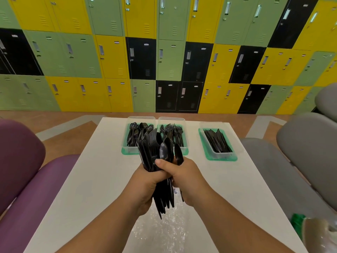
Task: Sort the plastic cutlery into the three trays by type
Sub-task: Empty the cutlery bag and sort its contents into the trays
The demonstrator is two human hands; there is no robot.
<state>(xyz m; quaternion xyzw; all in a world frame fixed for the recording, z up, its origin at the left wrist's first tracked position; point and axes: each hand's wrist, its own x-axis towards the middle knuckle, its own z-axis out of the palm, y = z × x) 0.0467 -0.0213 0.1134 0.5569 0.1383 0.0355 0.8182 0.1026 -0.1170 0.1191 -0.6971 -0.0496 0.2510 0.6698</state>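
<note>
Standing at the near side of a white rectangular table (102,179), a person holds the unsorted stock up between both hands while three clear plastic trays wait in a row at the far edge. Leftmost is the spoon tray (125,149), a clear tub on a green base, already holding a heap of black plastic spoons (135,131) lying lengthwise. Just beside it, the fork tray (185,133) carries black plastic forks (175,132) with tines pointing away. Below and in front of these two, the left hand (144,185) wraps its fingers round the middle of a thick bundle of black plastic cutlery (158,156), held upright with bowls and tines up, probably so the types can be read at a glance. The right hand (184,176) closes on the same bundle from the other side, thumb pressed across its front and the remaining fingers curled behind, seemingly steadying it or readying to draw pieces out. Handles hang below the fists over a crinkled clear plastic sheet (160,232). Further right and set well apart, the knife tray (221,157) holds black plastic knives (218,140) laid diagonally. With a full bundle unsorted, much of the job remains.
</note>
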